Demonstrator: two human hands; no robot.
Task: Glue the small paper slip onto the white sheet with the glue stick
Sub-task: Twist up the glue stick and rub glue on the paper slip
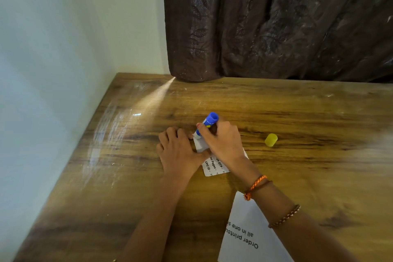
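Note:
A blue glue stick [207, 124] is tilted with its tip down on a small white paper slip [201, 147]. My right hand [223, 140] grips the stick's body. Flat on the table lies my left hand [178, 151], its thumb pressing the slip's near-left edge. The slip rests on a torn white sheet with printed text [213, 168], mostly hidden under my hands. The glue tip itself is small and partly hidden by my fingers.
The glue stick's yellow cap [271, 140] lies on the wooden table [127, 166] to the right of my hands. Another white printed sheet [244, 236] lies near the front edge under my right forearm. A dark curtain [276, 23] hangs behind; a wall stands at left.

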